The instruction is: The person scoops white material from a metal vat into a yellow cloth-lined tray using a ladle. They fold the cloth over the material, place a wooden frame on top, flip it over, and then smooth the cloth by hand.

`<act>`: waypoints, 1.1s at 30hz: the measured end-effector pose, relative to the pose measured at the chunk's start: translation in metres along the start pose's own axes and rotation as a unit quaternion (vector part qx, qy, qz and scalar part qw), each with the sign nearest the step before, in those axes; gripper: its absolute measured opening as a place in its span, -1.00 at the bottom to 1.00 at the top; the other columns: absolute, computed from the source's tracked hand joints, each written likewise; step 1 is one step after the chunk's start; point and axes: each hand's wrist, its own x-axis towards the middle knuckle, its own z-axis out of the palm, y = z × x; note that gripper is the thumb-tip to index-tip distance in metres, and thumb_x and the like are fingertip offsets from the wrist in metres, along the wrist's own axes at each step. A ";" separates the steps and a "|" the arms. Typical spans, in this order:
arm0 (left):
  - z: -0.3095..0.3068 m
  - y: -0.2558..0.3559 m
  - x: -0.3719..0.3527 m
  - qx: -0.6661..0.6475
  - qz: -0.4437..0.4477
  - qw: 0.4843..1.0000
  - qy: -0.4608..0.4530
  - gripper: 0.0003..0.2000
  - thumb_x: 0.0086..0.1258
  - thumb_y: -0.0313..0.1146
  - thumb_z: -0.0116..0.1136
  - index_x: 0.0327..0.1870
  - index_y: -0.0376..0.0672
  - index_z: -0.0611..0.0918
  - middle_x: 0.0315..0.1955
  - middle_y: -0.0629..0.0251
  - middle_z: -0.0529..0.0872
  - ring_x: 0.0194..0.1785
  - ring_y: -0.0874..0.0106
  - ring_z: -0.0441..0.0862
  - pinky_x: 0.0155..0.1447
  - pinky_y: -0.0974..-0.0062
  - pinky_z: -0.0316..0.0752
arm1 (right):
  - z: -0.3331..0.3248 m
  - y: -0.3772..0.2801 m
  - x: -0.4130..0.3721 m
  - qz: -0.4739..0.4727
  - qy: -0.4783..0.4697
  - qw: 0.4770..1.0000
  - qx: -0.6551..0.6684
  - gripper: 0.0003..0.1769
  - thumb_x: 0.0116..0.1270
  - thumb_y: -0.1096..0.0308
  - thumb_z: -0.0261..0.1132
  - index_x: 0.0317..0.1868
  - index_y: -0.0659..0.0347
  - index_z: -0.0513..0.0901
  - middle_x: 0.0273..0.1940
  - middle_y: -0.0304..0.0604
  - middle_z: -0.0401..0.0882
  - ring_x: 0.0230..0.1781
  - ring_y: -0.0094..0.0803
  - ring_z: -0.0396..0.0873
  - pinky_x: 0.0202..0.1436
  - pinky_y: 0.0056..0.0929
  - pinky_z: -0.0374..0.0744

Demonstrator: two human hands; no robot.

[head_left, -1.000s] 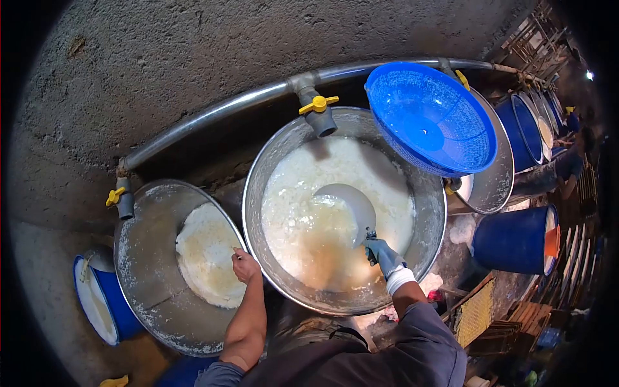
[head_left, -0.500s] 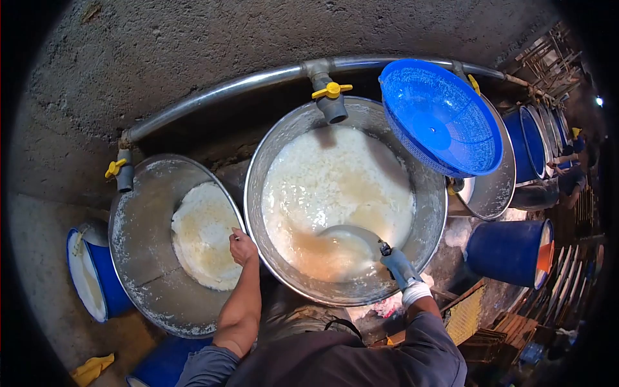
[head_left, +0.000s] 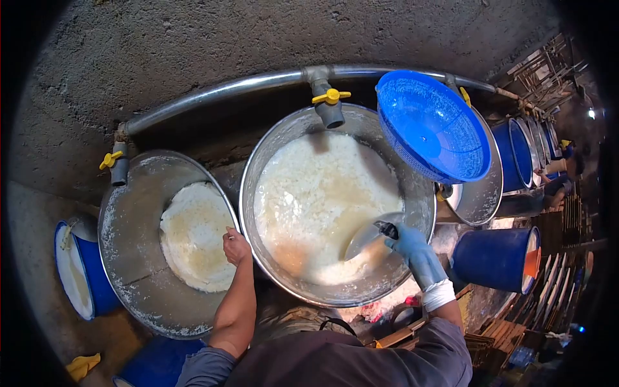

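Observation:
My right hand (head_left: 409, 248), in a pale blue glove with a white band at the wrist, is closed round the black handle of a wide, shallow metal scoop (head_left: 366, 236). The scoop is tilted and partly sunk in white, lumpy curd-like liquid (head_left: 316, 187), which fills much of the middle steel vat (head_left: 246, 226). My bare left hand (head_left: 237, 248) is closed at the near right rim of the left steel vat (head_left: 138, 238); its fingertips are partly hidden. A white mass with a yellowish film (head_left: 196, 238) lies in that vat.
A blue perforated basket (head_left: 432, 126) sits over the middle vat's right rim. Above runs a metal pipe (head_left: 225, 87) with yellow-handled valves (head_left: 331, 97). Blue drums stand left (head_left: 93, 271) and right (head_left: 493, 258). Another person (head_left: 558, 184) is at far right.
The scoop and my right hand have moved up and slightly right; the scoop is now tilted more and shows more above the liquid. My left hand stays at the rim.

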 end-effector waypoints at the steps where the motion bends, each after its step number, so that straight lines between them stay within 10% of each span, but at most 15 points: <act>1: 0.002 -0.001 0.002 0.001 -0.002 1.000 0.003 -0.38 0.56 0.22 -0.24 0.00 -0.17 0.71 -0.08 -0.09 0.78 0.06 -0.16 0.67 0.17 -0.10 0.50 | -0.015 -0.022 -0.004 -0.028 0.006 1.000 -0.002 -0.49 0.26 0.08 0.41 0.17 0.04 0.58 -0.04 0.05 0.73 0.00 0.04 0.71 0.11 -0.08 0.64; 10: 0.000 0.000 0.000 0.004 0.010 1.000 0.009 -0.40 0.57 0.20 -0.22 -0.02 -0.18 0.70 -0.09 -0.09 0.78 0.04 -0.16 0.68 0.16 -0.10 0.50 | 0.006 -0.136 0.078 -0.320 0.229 0.895 -0.211 -0.68 0.33 0.18 0.30 0.06 0.03 0.67 -0.28 -0.19 0.75 -0.26 -0.18 0.75 -0.22 -0.06 0.55; 19: 0.006 -0.006 0.006 0.000 0.019 1.000 0.009 -0.37 0.57 0.23 -0.25 -0.01 -0.18 0.71 -0.08 -0.12 0.77 0.05 -0.18 0.67 0.16 -0.14 0.50 | 0.063 -0.141 0.180 -0.219 0.143 0.901 -0.345 -0.78 0.42 0.23 0.20 -0.23 -0.04 0.80 -0.29 -0.32 0.81 -0.29 -0.30 0.78 -0.21 -0.19 0.51; 33: 0.001 -0.001 0.003 -0.010 0.018 1.000 0.020 -0.43 0.58 0.16 -0.18 -0.10 -0.20 0.72 -0.14 -0.06 0.79 -0.02 -0.12 0.70 0.11 -0.08 0.52 | 0.091 -0.010 0.133 -0.156 0.057 0.947 -0.274 -0.81 0.30 0.21 0.32 -0.09 -0.08 0.71 -0.20 -0.22 0.79 -0.19 -0.18 0.79 -0.12 -0.13 0.62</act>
